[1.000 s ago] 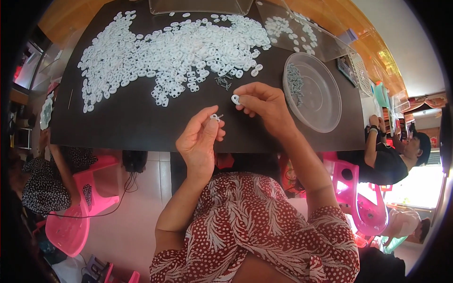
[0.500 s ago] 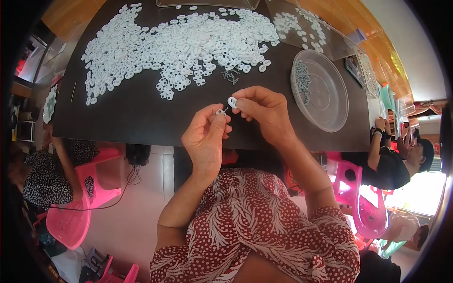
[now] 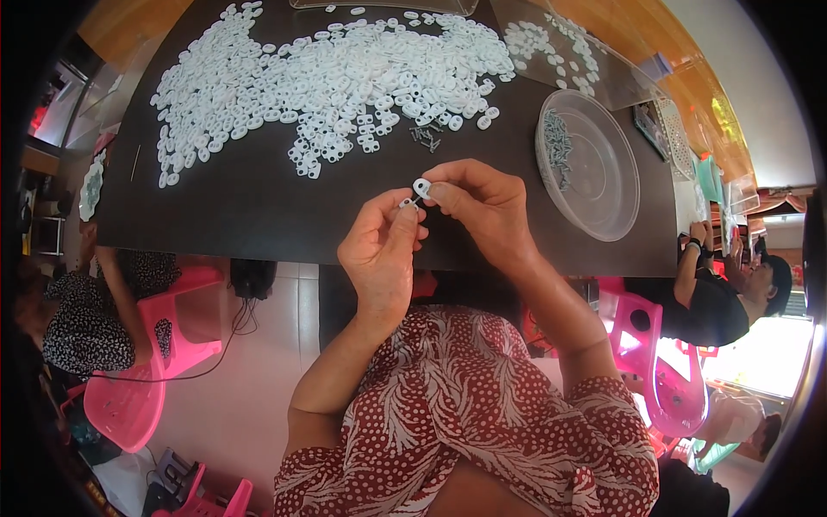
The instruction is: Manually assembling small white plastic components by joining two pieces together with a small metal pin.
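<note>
My left hand (image 3: 386, 250) pinches a small white plastic piece (image 3: 407, 203) between thumb and fingertips. A thin grey screw (image 3: 417, 201) sticks up from that piece toward my right hand. Between the thumb and forefinger of my right hand (image 3: 484, 205) is a white oval plastic cover (image 3: 421, 187) with holes in it. The cover is right by the screw's end; whether they touch is too small to tell. Just beyond my hands lie a little heap of grey screws (image 3: 426, 136) and a cluster of white two-holed pieces (image 3: 317, 148).
A broad pile of white oval pieces (image 3: 345, 73) spreads over the dark table (image 3: 233, 202). At right stands a round clear tub (image 3: 603, 202) with screws (image 3: 557, 146) along its left side. Farther back is a clear tray (image 3: 603, 65). A co-worker (image 3: 706, 297) sits to the right.
My left hand has shifted slightly right, bringing its piece and screw closer to the cover in my right hand. Both hands keep their grip.
</note>
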Demonstrator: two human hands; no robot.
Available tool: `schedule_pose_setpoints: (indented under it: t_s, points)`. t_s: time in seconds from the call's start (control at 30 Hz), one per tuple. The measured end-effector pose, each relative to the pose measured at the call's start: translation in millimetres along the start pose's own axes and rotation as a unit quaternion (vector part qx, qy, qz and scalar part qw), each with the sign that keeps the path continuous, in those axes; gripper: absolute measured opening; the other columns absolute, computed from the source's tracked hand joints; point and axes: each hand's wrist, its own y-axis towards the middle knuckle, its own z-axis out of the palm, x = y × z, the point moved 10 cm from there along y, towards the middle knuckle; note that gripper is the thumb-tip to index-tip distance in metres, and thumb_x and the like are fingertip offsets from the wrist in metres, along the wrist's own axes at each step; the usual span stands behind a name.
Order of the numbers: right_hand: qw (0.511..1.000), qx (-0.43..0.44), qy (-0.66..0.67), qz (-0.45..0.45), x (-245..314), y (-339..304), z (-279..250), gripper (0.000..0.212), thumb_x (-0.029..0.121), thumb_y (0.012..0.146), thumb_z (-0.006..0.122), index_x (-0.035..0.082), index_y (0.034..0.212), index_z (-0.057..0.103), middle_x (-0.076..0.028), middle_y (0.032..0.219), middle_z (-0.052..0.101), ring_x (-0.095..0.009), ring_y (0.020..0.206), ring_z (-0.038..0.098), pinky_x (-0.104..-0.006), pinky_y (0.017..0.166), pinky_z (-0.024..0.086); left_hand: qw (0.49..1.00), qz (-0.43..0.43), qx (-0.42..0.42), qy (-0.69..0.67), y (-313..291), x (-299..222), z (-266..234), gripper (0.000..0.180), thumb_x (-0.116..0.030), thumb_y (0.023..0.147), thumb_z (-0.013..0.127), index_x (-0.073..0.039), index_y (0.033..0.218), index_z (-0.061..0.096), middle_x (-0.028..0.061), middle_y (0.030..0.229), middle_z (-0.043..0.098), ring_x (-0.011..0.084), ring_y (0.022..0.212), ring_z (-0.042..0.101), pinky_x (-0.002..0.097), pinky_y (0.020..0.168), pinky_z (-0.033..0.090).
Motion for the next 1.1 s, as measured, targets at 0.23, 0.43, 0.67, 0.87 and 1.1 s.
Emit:
schedule_pose_setpoints:
  t_s: [0.23, 0.43, 0.67, 0.87, 1.1]
  points:
    - [0.999, -0.002, -0.019, -0.029, 9.1, -3.5, 6.2, 0.009, 0.002, 0.086, 0.059, -0.003, 0.093, 0.062, -0.001, 0.08, 0.063, -0.004, 0.073, 0.056, -0.0203, 0.066, 0.048, 1.0, 0.015, 0.001, -0.01, -0.9, -3.9, 0.3, 0.016, 0.0, 0.089, 0.055, 0.006, 0.103, 0.059, 0.0076, 0.081, 0.063, 0.0086, 0.064, 0.057, 0.02, 0.056, 0.048]
    - [0.998, 0.001, -0.039, -0.04, 6.6, -4.6, 9.0, 0.009, 0.003, 0.086, 0.059, -0.002, 0.093, 0.062, -0.002, 0.081, 0.062, -0.005, 0.075, 0.056, -0.0214, 0.065, 0.047, 0.999, 0.036, 0.006, -0.023, -0.6, -9.3, 2.5, 0.02, -0.001, 0.089, 0.056, 0.005, 0.108, 0.057, 0.0072, 0.082, 0.062, 0.0091, 0.065, 0.057, 0.0203, 0.058, 0.048]
    - [0.99, -0.018, -0.104, -0.094, 13.5, -7.3, 8.6, 0.01, 0.001, 0.083, 0.06, -0.001, 0.092, 0.063, -0.006, 0.077, 0.056, -0.012, 0.068, 0.055, -0.0264, 0.059, 0.045, 0.998, 0.019, 0.015, -0.05, 0.6, -5.4, 4.5, 0.024, -0.002, 0.091, 0.054, 0.003, 0.114, 0.056, 0.0033, 0.083, 0.059, 0.0075, 0.068, 0.054, 0.0191, 0.059, 0.045]
    - [0.98, -0.015, -0.156, -0.125, 24.5, -11.9, 10.6, 0.018, 0.0, 0.075, 0.064, 0.001, 0.092, 0.064, -0.008, 0.079, 0.057, -0.018, 0.068, 0.056, -0.0285, 0.059, 0.045, 0.998, 0.029, 0.026, -0.053, 4.8, -7.8, 6.1, 0.021, -0.002, 0.091, 0.055, 0.004, 0.11, 0.058, 0.0043, 0.082, 0.06, 0.0085, 0.068, 0.055, 0.0202, 0.059, 0.046]
    - [0.964, -0.034, -0.199, -0.171, 27.2, -17.8, 7.0, 0.025, -0.001, 0.07, 0.068, 0.001, 0.094, 0.063, -0.009, 0.083, 0.058, -0.021, 0.072, 0.057, -0.0309, 0.06, 0.047, 0.997, -0.01, 0.003, -0.071, 4.2, -6.0, 10.1, 0.02, 0.0, 0.089, 0.055, 0.007, 0.108, 0.059, 0.0051, 0.08, 0.06, 0.0088, 0.068, 0.055, 0.021, 0.062, 0.047]
